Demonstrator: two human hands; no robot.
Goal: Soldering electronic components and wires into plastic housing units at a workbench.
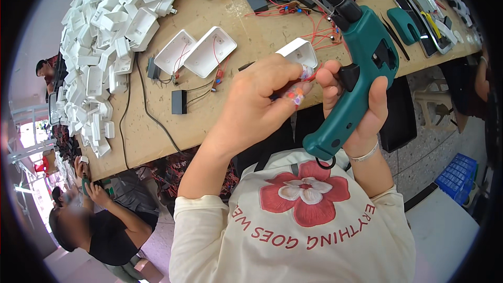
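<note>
My right hand (374,107) is wrapped around the handle of a green soldering gun (335,118) with a black trigger. The gun's metal front end points up and away over the table. Left of it, my left hand (257,99) is closed in a pinch, with patterned wraps on its thumb and a finger. A thin red wire (315,76) runs from the pinch toward my right fingertips; its end is hidden. Just beyond my left hand stands a white plastic housing (297,51). Two more open white housings (211,52) with wires lie farther left, near a small black box (179,102).
A tall heap of white housings (112,36) covers the table's left side. Black boxes and red-wired parts (293,8) lie at the back. A green gun-shaped tool (403,26) and a tray (419,0) are at right. Black cables (144,94) cross the tabletop. A co-worker (112,220) sits lower left.
</note>
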